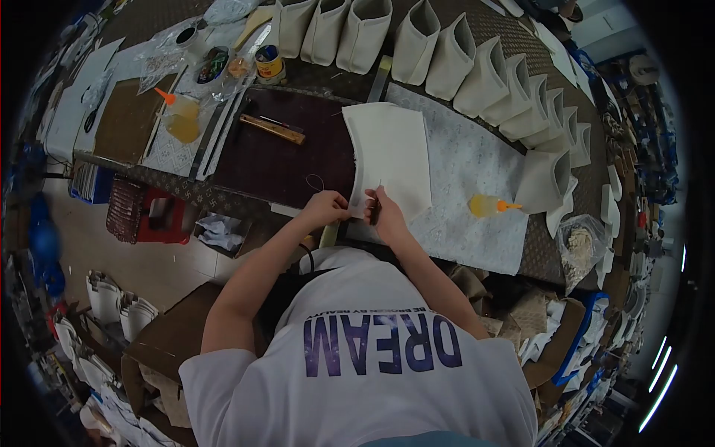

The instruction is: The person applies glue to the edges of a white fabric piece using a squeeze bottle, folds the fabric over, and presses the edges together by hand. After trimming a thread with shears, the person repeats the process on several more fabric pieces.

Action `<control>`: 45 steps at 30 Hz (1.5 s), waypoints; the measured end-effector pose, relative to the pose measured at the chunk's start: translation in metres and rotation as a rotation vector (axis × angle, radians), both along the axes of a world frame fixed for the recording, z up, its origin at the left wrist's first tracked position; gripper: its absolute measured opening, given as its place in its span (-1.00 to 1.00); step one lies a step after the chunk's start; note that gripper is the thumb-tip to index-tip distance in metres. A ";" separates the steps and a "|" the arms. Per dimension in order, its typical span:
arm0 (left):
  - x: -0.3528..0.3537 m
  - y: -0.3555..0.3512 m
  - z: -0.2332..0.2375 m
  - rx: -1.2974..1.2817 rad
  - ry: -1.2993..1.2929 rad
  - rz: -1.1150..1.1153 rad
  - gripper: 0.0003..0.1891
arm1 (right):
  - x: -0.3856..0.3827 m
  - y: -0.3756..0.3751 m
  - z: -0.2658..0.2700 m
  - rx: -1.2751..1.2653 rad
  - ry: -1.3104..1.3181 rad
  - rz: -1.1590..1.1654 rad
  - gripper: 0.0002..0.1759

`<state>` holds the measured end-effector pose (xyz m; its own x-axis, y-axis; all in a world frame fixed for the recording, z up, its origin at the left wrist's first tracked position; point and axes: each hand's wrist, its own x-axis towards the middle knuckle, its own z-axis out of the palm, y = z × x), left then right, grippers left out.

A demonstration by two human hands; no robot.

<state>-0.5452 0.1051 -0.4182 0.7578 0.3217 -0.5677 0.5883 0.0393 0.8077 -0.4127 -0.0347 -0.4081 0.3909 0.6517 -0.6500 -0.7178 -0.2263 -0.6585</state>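
A cream leather-like panel (392, 153) lies flat in front of me, stitched or rough along its curved left edge. At its lower left corner is my left hand (326, 209), fingers pinched together; what they hold is too small to make out. A thin dark loop of thread (316, 182) shows just above that hand. My right hand (387, 214) rests over the panel's lower edge, closed around a small dark-handled tool (374, 208) with a thin tip pointing away from me.
A dark red board (290, 167) carries a wooden-handled tool (272, 130). Cream open-topped pouches (417, 45) stand in a curved row behind. Yellow glue bottles with orange nozzles lie left (181, 123) and right (488, 205). A yellow tin (269, 65) stands at the back.
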 end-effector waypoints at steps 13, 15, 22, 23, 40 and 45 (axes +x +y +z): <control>-0.015 0.000 0.012 0.415 -0.156 -0.057 -0.86 | -0.007 -0.002 0.017 -0.323 -1.472 1.068 -0.60; -0.016 0.000 0.006 0.442 -0.181 -0.062 -0.86 | -0.006 0.002 0.017 -0.308 -1.502 1.099 -0.60; -0.016 -0.004 0.006 0.471 -0.176 -0.036 -0.88 | -0.009 0.010 0.012 -0.317 -1.567 1.168 -0.62; -0.017 -0.003 0.005 0.469 -0.172 -0.019 -0.88 | -0.009 0.011 0.011 -0.323 -1.559 1.167 -0.62; -0.084 0.053 0.041 0.721 0.002 0.113 -0.77 | 0.072 -0.071 0.011 -0.290 -1.177 -0.321 -0.71; 0.031 0.000 -0.002 0.666 -0.138 0.054 -0.64 | 0.072 -0.078 0.021 -0.369 -0.781 -0.112 -0.52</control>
<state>-0.5143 0.1054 -0.4203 0.7821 0.6085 -0.1342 0.4892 -0.4661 0.7372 -0.3411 -0.1129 -0.3874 0.8625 0.3830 -0.3308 -0.1218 -0.4773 -0.8703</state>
